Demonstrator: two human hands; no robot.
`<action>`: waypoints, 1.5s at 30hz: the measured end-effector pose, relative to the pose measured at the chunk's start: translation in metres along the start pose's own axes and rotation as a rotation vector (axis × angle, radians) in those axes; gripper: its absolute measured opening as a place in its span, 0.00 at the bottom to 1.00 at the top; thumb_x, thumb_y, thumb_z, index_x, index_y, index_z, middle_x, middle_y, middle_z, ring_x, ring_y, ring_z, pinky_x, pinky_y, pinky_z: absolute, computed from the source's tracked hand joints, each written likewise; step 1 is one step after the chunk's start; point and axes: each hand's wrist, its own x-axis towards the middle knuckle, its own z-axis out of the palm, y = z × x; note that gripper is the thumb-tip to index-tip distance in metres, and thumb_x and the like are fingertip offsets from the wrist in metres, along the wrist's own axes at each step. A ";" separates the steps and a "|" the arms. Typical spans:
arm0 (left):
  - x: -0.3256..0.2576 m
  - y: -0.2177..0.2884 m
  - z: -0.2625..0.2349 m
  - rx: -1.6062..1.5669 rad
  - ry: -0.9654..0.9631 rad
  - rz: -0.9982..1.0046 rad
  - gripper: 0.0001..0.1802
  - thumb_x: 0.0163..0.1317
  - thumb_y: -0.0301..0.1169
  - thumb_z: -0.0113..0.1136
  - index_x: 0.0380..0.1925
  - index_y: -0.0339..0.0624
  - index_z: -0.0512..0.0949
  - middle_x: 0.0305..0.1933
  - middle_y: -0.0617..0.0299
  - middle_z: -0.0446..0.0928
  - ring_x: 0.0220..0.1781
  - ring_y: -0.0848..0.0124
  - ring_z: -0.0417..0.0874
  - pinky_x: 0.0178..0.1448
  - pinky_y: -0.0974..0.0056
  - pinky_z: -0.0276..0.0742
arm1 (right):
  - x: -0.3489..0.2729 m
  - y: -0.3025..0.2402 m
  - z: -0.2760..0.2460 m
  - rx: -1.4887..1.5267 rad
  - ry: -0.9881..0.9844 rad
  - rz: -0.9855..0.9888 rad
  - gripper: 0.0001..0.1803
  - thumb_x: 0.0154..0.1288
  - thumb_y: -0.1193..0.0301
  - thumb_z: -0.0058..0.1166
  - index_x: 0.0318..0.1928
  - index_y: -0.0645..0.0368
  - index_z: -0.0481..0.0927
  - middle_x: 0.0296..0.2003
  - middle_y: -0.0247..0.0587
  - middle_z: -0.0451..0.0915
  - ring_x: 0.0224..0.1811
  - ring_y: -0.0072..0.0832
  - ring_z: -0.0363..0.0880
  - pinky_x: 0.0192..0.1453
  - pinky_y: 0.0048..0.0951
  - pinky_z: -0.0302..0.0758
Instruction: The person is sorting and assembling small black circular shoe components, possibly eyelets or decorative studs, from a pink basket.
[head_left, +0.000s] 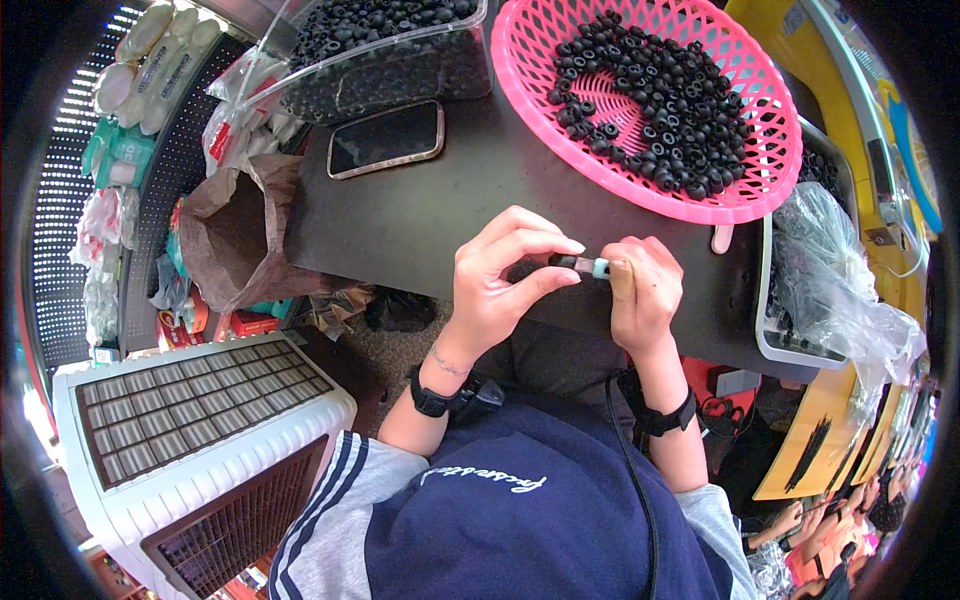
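Over the dark table my left hand (505,262) pinches a small black part (564,261) between thumb and fingertips. My right hand (648,290) is closed around a small tool with a light blue handle (601,268). Its short metal tip (585,265) touches or nearly touches the black part; I cannot tell which. A tan covering wraps one finger or the thumb of my right hand. Beyond my hands, a pink plastic basket (540,115) holds many small black ring-shaped parts (690,130).
A clear bin (390,75) of black parts stands at the back, with a phone (386,140) before it. A brown bag (238,235) hangs open at the left edge. At the right lies a tray (768,300) with clear plastic (820,260). An air cooler (200,440) stands lower left.
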 end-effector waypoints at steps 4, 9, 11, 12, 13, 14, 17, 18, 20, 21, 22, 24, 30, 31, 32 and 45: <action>-0.003 -0.002 0.002 -0.137 0.017 -0.049 0.13 0.49 0.21 0.69 0.37 0.34 0.82 0.39 0.59 0.76 0.37 0.75 0.80 0.40 0.72 0.80 | -0.001 0.000 -0.001 0.011 0.104 0.017 0.09 0.66 0.73 0.47 0.29 0.62 0.74 0.21 0.40 0.73 0.20 0.36 0.71 0.25 0.33 0.63; -0.004 -0.002 0.002 -0.191 0.023 -0.044 0.13 0.51 0.19 0.68 0.38 0.32 0.80 0.41 0.57 0.75 0.39 0.74 0.80 0.42 0.72 0.80 | -0.004 0.000 0.001 0.025 0.144 0.084 0.11 0.68 0.72 0.44 0.28 0.62 0.73 0.20 0.39 0.71 0.19 0.34 0.69 0.26 0.32 0.61; -0.004 -0.004 0.002 -0.222 0.019 -0.039 0.11 0.55 0.21 0.65 0.39 0.31 0.78 0.40 0.55 0.75 0.38 0.72 0.80 0.41 0.70 0.81 | -0.005 0.001 0.000 0.022 0.131 0.073 0.10 0.68 0.73 0.44 0.29 0.62 0.73 0.20 0.40 0.71 0.19 0.34 0.69 0.26 0.33 0.62; -0.005 -0.005 0.002 -0.243 0.016 -0.040 0.10 0.58 0.24 0.63 0.39 0.31 0.77 0.40 0.53 0.75 0.36 0.70 0.80 0.40 0.68 0.81 | -0.005 0.001 0.000 0.010 0.134 0.077 0.10 0.68 0.73 0.45 0.29 0.62 0.73 0.20 0.40 0.71 0.19 0.34 0.69 0.26 0.33 0.62; -0.004 -0.005 0.001 -0.258 0.016 -0.037 0.10 0.61 0.26 0.61 0.39 0.30 0.76 0.39 0.51 0.74 0.35 0.68 0.80 0.39 0.66 0.81 | -0.004 0.001 0.002 0.003 0.139 0.074 0.09 0.68 0.73 0.45 0.29 0.63 0.73 0.20 0.41 0.72 0.19 0.35 0.69 0.26 0.33 0.62; -0.004 -0.005 0.000 -0.262 0.012 -0.033 0.10 0.63 0.27 0.59 0.39 0.31 0.75 0.39 0.51 0.75 0.34 0.68 0.80 0.38 0.66 0.80 | -0.004 0.001 0.003 -0.003 0.144 0.072 0.09 0.68 0.73 0.45 0.30 0.63 0.73 0.21 0.41 0.72 0.19 0.35 0.69 0.26 0.33 0.62; -0.002 -0.004 -0.005 -0.249 0.007 -0.017 0.09 0.67 0.29 0.54 0.38 0.32 0.73 0.37 0.49 0.76 0.32 0.68 0.79 0.37 0.66 0.79 | -0.005 0.000 0.001 -0.003 0.146 0.075 0.09 0.67 0.74 0.45 0.30 0.64 0.73 0.21 0.42 0.72 0.20 0.36 0.69 0.26 0.34 0.62; 0.000 -0.002 -0.008 -0.230 0.016 -0.015 0.09 0.68 0.29 0.53 0.38 0.32 0.73 0.37 0.49 0.76 0.32 0.68 0.79 0.36 0.66 0.79 | -0.004 -0.001 0.001 0.001 0.154 0.078 0.08 0.67 0.74 0.45 0.30 0.64 0.73 0.21 0.41 0.72 0.20 0.36 0.70 0.26 0.33 0.63; 0.008 0.001 -0.015 -0.227 0.060 0.008 0.04 0.67 0.21 0.51 0.37 0.32 0.74 0.37 0.51 0.78 0.31 0.72 0.80 0.36 0.69 0.79 | -0.004 -0.001 0.000 0.008 0.161 0.078 0.08 0.67 0.74 0.45 0.30 0.64 0.73 0.21 0.41 0.72 0.20 0.35 0.69 0.26 0.33 0.62; 0.018 0.003 -0.026 -0.163 0.064 0.076 0.04 0.67 0.22 0.51 0.38 0.32 0.73 0.37 0.51 0.78 0.30 0.72 0.79 0.35 0.69 0.79 | -0.004 0.000 0.000 0.011 0.164 0.079 0.08 0.67 0.74 0.45 0.31 0.63 0.73 0.21 0.41 0.72 0.19 0.35 0.69 0.26 0.33 0.62; 0.030 0.006 -0.037 -0.110 0.092 0.150 0.04 0.66 0.22 0.52 0.39 0.32 0.73 0.37 0.51 0.78 0.29 0.72 0.79 0.35 0.70 0.78 | -0.005 0.001 0.002 0.025 0.158 0.085 0.08 0.67 0.73 0.45 0.30 0.63 0.73 0.20 0.40 0.71 0.19 0.35 0.68 0.26 0.33 0.61; 0.064 0.019 -0.067 0.099 0.173 0.237 0.06 0.63 0.23 0.57 0.39 0.34 0.73 0.39 0.54 0.78 0.30 0.74 0.80 0.36 0.70 0.78 | -0.004 0.000 0.002 0.037 0.166 0.080 0.08 0.67 0.73 0.45 0.30 0.63 0.73 0.20 0.40 0.71 0.19 0.35 0.68 0.26 0.33 0.61; 0.161 0.045 -0.127 0.705 0.246 0.220 0.17 0.59 0.28 0.64 0.47 0.35 0.74 0.45 0.57 0.81 0.48 0.72 0.80 0.54 0.67 0.75 | -0.001 -0.002 -0.001 0.038 0.174 0.070 0.09 0.68 0.73 0.45 0.30 0.62 0.73 0.20 0.40 0.71 0.19 0.35 0.68 0.25 0.33 0.61; 0.170 0.044 -0.123 0.823 0.200 0.251 0.19 0.57 0.30 0.65 0.47 0.36 0.75 0.45 0.58 0.81 0.49 0.70 0.80 0.57 0.65 0.74 | -0.001 -0.002 -0.002 0.036 0.172 0.068 0.09 0.68 0.73 0.45 0.30 0.62 0.73 0.20 0.39 0.71 0.19 0.35 0.68 0.25 0.33 0.61; 0.172 0.042 -0.116 0.831 0.145 0.270 0.19 0.56 0.31 0.66 0.47 0.37 0.76 0.45 0.58 0.81 0.49 0.70 0.80 0.57 0.65 0.73 | -0.001 -0.002 -0.002 0.035 0.177 0.058 0.09 0.67 0.73 0.46 0.29 0.62 0.72 0.20 0.39 0.71 0.18 0.35 0.68 0.25 0.33 0.61; 0.185 -0.042 0.012 1.020 -0.749 0.106 0.09 0.49 0.26 0.60 0.32 0.37 0.80 0.34 0.47 0.80 0.40 0.53 0.83 0.44 0.54 0.79 | -0.001 -0.002 -0.006 0.052 0.173 0.044 0.09 0.67 0.72 0.46 0.28 0.61 0.72 0.19 0.38 0.68 0.18 0.34 0.67 0.25 0.33 0.60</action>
